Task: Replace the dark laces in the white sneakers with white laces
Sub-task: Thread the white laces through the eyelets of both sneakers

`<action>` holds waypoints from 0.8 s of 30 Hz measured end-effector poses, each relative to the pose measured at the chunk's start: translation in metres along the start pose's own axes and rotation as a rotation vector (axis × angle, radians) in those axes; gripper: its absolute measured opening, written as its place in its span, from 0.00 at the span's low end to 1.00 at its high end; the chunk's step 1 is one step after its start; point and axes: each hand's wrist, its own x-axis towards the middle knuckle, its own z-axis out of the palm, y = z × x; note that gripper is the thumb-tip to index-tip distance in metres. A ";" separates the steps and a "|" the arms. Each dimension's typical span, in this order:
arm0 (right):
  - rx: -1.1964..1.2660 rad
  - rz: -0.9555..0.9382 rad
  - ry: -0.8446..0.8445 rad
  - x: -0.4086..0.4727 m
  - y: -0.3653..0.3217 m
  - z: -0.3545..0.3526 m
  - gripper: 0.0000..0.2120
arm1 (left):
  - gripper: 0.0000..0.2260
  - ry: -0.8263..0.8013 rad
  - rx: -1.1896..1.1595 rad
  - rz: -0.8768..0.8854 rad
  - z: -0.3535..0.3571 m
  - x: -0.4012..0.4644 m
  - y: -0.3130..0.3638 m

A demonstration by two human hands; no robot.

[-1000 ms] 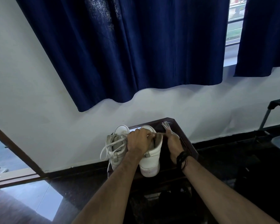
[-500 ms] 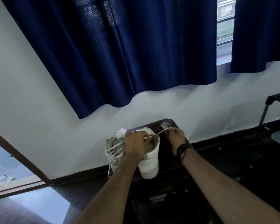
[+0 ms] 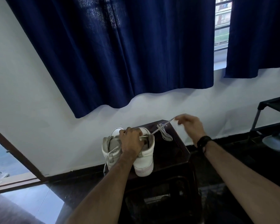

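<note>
Two white sneakers stand side by side on a dark wooden table (image 3: 179, 156). My left hand (image 3: 132, 141) grips the top of the right sneaker (image 3: 145, 160), covering its tongue. My right hand (image 3: 190, 125) is raised to the right of the shoe and pinches the end of a pale lace (image 3: 164, 125) that runs taut from the shoe's eyelets. The left sneaker (image 3: 110, 151) has a pale lace hanging loose down its side. A small bundle of pale lace (image 3: 165, 135) lies on the table behind the shoes.
A white wall with dark blue curtains (image 3: 120, 54) rises just behind the table. A black metal shoe rack (image 3: 271, 113) holding pale footwear stands at the right. A doorway with a brown frame (image 3: 16, 156) opens at the left. The floor is dark and glossy.
My right hand has risen up and to the right, drawing the lace out of the right sneaker. My left hand has stayed on the shoe.
</note>
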 end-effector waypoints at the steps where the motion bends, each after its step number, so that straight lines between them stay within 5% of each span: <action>1: 0.321 0.087 0.077 0.003 -0.004 -0.008 0.11 | 0.10 -0.002 0.006 -0.007 0.001 0.000 -0.001; 5: 1.135 0.235 -0.024 -0.001 -0.021 -0.024 0.11 | 0.18 0.010 0.010 -0.021 0.002 0.000 -0.002; 7: 0.797 0.274 -0.165 -0.005 -0.024 -0.016 0.10 | 0.19 0.002 0.003 -0.019 0.002 -0.001 -0.002; 9: -0.056 0.190 -0.349 -0.009 -0.015 0.004 0.13 | 0.19 -0.005 0.003 -0.026 0.001 -0.002 -0.001; 12: -0.747 0.028 -0.398 -0.018 0.003 0.031 0.33 | 0.18 0.001 -0.003 -0.041 0.000 -0.002 -0.002; 16: -0.974 -0.310 -0.206 -0.027 -0.001 0.060 0.27 | 0.16 0.015 -0.013 -0.048 0.001 -0.003 -0.002; 20: -0.764 -0.166 -0.432 -0.028 -0.005 0.081 0.24 | 0.14 0.011 -0.013 -0.071 0.004 -0.003 -0.003; 24: -0.891 -0.228 -0.378 -0.027 -0.001 0.069 0.15 | 0.15 0.021 -0.035 -0.095 0.005 -0.003 -0.004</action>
